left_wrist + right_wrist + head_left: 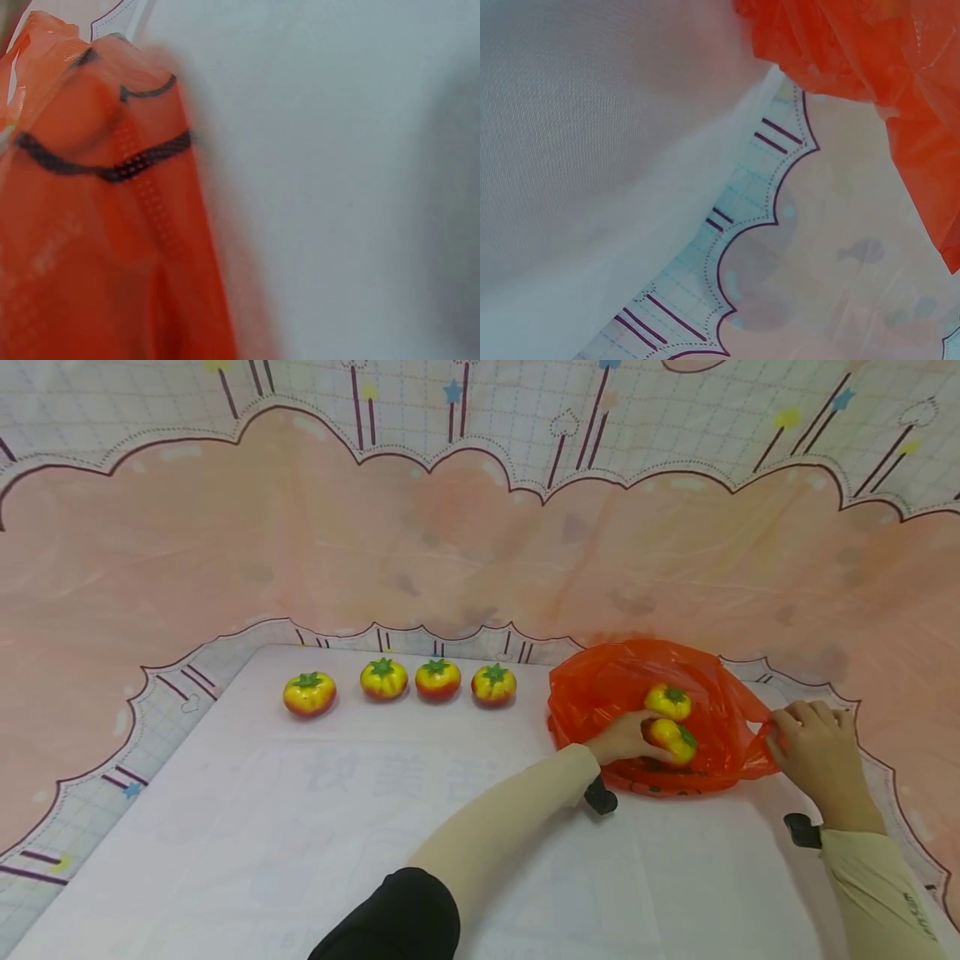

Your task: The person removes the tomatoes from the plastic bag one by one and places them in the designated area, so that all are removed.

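Note:
A red plastic bag point(600, 681) lies spread at the right of the white table, its mouth facing up. My left hand point(626, 737) reaches into the mouth and grips a yellow-and-red tomato point(681, 745) with a green leafy top. Just behind it, another such tomato point(666, 700) lies on the bag. At the bag's right end my right hand point(821, 760) pinches the gathered plastic near a handle hole. The left wrist view shows the bag's side point(90, 247) with black print; the right wrist view has a bag corner point(922, 172). Neither wrist view shows fingers.
Several more tomatoes, among them a leftmost one point(309, 695) and a rightmost one point(494, 686), form a row along the back of the white table point(262, 843). A peach cloth point(420, 552) with scalloped borders lies beyond the table's edges.

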